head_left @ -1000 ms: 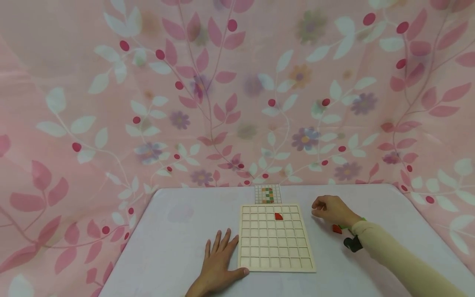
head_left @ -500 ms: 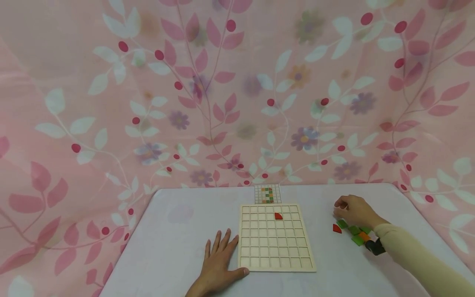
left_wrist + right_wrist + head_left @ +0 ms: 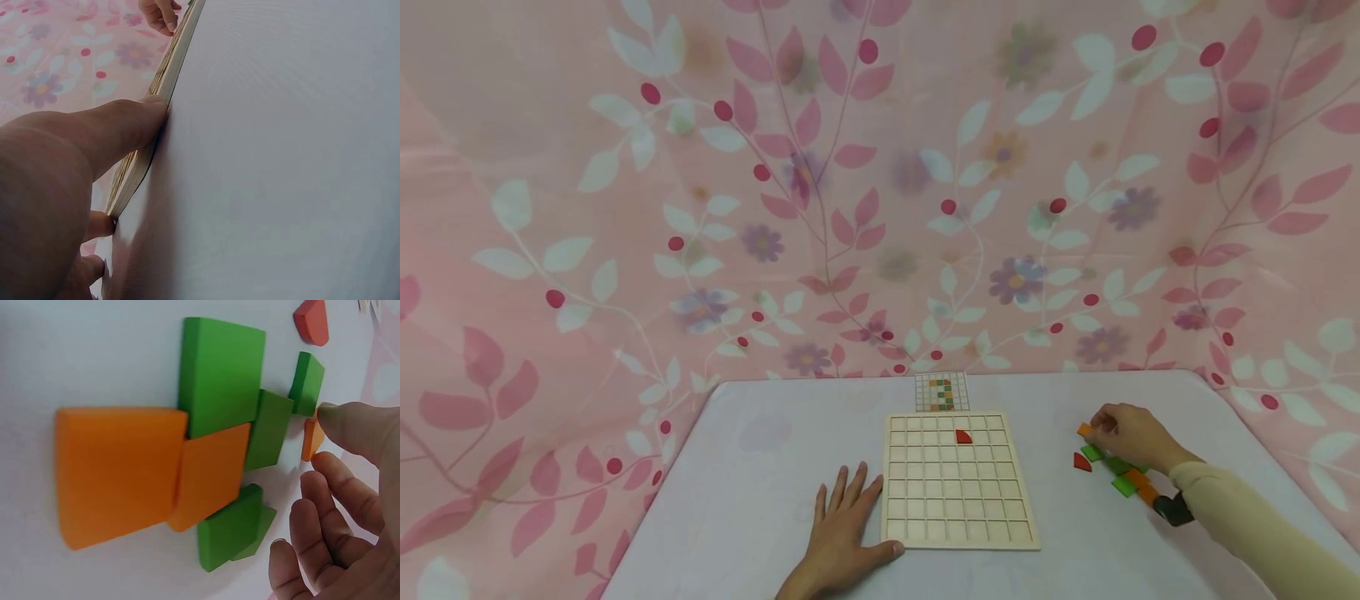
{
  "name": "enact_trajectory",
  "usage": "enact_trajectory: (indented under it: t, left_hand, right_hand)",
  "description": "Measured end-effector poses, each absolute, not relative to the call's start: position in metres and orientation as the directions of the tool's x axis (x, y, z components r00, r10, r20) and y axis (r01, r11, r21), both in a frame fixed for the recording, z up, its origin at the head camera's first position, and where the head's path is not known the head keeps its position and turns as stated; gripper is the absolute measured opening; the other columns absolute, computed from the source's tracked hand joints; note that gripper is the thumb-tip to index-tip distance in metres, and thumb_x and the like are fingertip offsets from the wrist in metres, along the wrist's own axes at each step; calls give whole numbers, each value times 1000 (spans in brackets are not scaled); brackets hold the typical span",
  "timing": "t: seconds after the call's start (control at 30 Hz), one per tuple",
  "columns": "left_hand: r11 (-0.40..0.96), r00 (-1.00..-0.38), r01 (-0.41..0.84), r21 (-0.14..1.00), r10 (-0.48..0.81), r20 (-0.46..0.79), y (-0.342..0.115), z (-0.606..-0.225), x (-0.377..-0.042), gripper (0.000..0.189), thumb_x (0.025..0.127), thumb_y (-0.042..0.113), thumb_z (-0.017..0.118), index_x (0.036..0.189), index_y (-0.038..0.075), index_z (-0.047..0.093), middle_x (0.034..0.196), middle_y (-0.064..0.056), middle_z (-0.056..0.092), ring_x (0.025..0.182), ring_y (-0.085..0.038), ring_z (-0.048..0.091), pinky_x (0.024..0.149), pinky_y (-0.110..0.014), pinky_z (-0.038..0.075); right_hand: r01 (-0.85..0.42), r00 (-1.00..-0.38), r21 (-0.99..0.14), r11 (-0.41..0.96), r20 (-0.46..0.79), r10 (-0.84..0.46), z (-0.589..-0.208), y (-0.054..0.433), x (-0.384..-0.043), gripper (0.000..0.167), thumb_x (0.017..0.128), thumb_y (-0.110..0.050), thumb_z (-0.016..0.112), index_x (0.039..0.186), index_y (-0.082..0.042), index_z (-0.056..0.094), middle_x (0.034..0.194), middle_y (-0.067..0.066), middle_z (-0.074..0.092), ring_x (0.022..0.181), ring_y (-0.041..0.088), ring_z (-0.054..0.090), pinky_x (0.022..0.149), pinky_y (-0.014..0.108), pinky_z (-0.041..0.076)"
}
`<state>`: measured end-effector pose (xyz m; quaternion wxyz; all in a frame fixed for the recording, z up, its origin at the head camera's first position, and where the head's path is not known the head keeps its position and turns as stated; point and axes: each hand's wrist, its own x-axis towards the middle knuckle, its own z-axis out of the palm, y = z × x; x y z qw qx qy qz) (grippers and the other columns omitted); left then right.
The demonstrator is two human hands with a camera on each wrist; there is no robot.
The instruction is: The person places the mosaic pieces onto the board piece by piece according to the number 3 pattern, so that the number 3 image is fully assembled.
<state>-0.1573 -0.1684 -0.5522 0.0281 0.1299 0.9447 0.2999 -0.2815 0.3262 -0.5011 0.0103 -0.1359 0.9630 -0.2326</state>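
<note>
My left hand lies spread on the table with thumb and fingertips at the left edge of a pale wooden grid board. In the left wrist view the thumb presses the board's side. One red quarter-round piece sits in an upper cell of the board. To the right, my right hand pinches a small orange block between thumb and index finger, the other fingers loosely curled. Under and beside that hand lie green blocks, orange blocks and a loose red piece.
Behind the board lies a pattern card with a grid and coloured squares. White cloth covers the table. A pink floral curtain hangs along the back and sides. A black wrist camera sits at the right sleeve.
My right hand moves rightward from beside the board to the loose blocks, uncovering several, and the orange block now shows at its fingertips. The left hand stays put.
</note>
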Motion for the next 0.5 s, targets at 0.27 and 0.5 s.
enact_trajectory:
  t: [0.27,0.5]
  left_hand:
    - [794,-966,220,566,257,15,-168,-551,-158,101,83,66,77,162,13,43,177,-16,22,165,-47,7,123,-77,-1]
    - [799,-967,212,562,254,4,-167,-551,-158,102,83,67,77,163,14,42,177,-16,21,165,-46,6,124,-77,-2]
  right_hand:
    - [-234,-967,-500,834,31,-253,-504,329,-276,32,95,-26,79,109,0,65,89,3,66,78,16,57,65,25,52]
    - [-303,-946,-486,820,53,-319,-511,330,-271,17,97,-24,78,98,-12,65,81,-6,60,73,8,50,63,21,47]
